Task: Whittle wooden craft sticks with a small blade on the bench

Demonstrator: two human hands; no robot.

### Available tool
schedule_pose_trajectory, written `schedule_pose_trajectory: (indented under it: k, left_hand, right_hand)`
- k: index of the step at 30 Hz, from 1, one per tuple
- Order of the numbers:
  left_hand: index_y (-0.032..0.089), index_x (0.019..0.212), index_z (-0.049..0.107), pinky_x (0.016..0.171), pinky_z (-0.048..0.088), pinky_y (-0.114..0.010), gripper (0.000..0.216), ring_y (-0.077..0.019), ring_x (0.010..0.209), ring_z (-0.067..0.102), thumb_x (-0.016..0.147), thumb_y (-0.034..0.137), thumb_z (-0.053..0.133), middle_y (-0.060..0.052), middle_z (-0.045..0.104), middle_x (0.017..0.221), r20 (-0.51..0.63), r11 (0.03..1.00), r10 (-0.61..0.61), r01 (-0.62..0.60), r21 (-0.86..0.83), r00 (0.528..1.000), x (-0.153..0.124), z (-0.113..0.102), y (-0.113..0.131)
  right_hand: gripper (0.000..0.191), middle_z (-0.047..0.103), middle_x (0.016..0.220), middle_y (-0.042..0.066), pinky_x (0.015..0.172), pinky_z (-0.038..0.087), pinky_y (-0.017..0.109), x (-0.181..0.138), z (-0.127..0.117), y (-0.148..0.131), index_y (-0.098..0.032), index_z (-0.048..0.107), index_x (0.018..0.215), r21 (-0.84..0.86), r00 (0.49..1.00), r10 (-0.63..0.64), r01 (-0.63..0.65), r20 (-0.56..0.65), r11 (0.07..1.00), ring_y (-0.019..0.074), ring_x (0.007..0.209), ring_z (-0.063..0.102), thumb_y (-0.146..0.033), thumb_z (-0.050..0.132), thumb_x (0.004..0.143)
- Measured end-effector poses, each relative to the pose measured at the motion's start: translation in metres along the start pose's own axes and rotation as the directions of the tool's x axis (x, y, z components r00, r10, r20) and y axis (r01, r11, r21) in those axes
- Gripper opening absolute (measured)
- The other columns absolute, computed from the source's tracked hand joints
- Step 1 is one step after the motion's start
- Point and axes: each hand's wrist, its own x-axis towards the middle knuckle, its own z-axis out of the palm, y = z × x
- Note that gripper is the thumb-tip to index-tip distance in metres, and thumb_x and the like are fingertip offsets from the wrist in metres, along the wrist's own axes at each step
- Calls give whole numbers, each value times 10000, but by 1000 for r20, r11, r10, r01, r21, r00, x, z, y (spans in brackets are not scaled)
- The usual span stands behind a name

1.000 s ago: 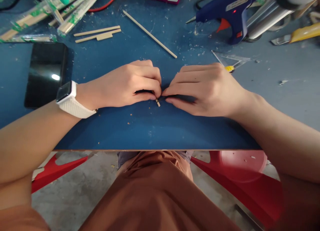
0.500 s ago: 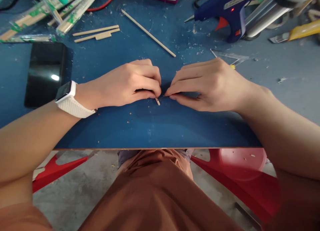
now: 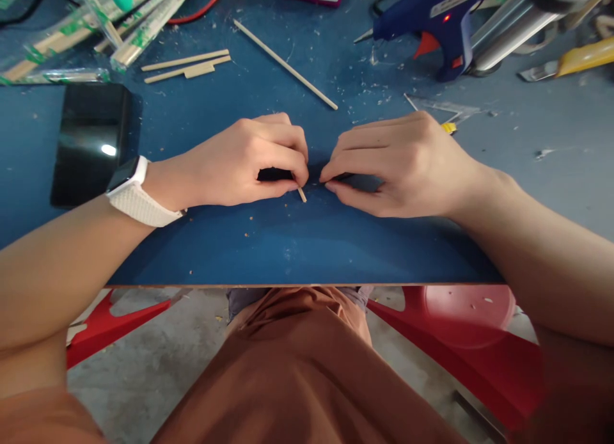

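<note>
My left hand (image 3: 268, 156), with a white-banded watch (image 3: 144, 194) on its wrist, pinches a thin wooden stick (image 3: 302, 194) just above the blue table. Only the stick's short lower end shows below the thumb; the fingers hide the rest. Close by on the right, my right hand (image 3: 388, 162) has thumb and index fingertips pressed together. Whatever lies between those fingertips is too small or hidden to name. A narrow gap separates the two hands. Beyond them a longer wooden stick (image 3: 285, 63) lies slantwise on the table.
Short wooden pieces (image 3: 187, 66) lie at the upper left, near wrapped stick bundles (image 3: 139, 34) and a black phone-like slab (image 3: 89, 143). At the upper right are a blue glue gun (image 3: 432, 22), a yellow cutter (image 3: 580, 59) and a clear set square (image 3: 455, 111). The table edge (image 3: 307, 285) runs in front.
The thumb and index finger of both hands bow slightly wider apart behind their touching tips. My right fingertips have shifted a little to the right. The stick stays in my left hand.
</note>
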Motion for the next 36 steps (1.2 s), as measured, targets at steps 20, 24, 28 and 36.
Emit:
schedule_pose_trajectory:
  k: [20,24,28,36]
  left_hand:
    - [362,1113,900,1119,685,-468,248,-307,1166,846,1245,335,692,-47,958,1244,16,998,-61,60,34,998,2,0,8]
    - [369,1122,914,1094,700,-461,255,-301,1133,848,1244,341,692,-48,963,1223,18,999,-41,41,20,999,3,0,4]
    - [383,1131,931,1090,710,-470,249,-295,1114,851,1240,341,712,-35,969,1247,13,999,-27,27,24,1000,2,0,2]
    - [376,1141,947,1104,696,-493,258,-309,1123,847,1237,339,710,-46,969,1267,28,998,-56,55,24,998,3,-2,4]
  right_hand:
    - [270,872,1134,39,826,575,406,7,18,-6,-270,877,1272,46,993,-90,94,-79,995,230,1001,801,-308,621,1347]
    - [307,877,1135,45,841,592,396,11,14,-8,-239,859,1277,38,989,-129,131,-73,991,222,1028,821,-299,573,1372]
    - [333,882,1117,60,807,564,430,7,5,-1,-277,885,1288,61,997,-66,64,30,996,239,1015,833,-340,568,1367]
    - [291,877,1123,37,794,549,415,4,7,2,-265,865,1283,7,997,-80,80,1,997,233,993,813,-351,599,1362]
